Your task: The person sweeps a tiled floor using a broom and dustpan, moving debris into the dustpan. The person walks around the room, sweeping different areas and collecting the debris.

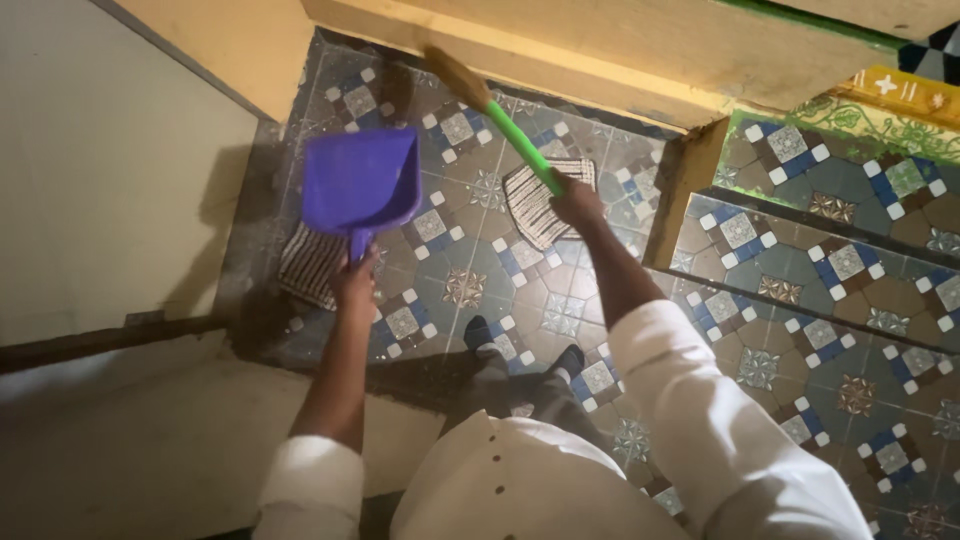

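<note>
Fingers clamp purple dustpan (362,182), green broom (510,130); patterned tile floor (470,290), steps (800,260).

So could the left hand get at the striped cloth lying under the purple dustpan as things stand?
Probably not directly: the left hand is closed on the purple plastic dustpan handle, though the striped cloth lies uncovered just beside it.

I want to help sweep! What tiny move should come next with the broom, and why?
Probably draw the broom, gripped by the right hand, back toward the purple dustpan in the left hand: its bristles sit far off by the wooden step.
</note>
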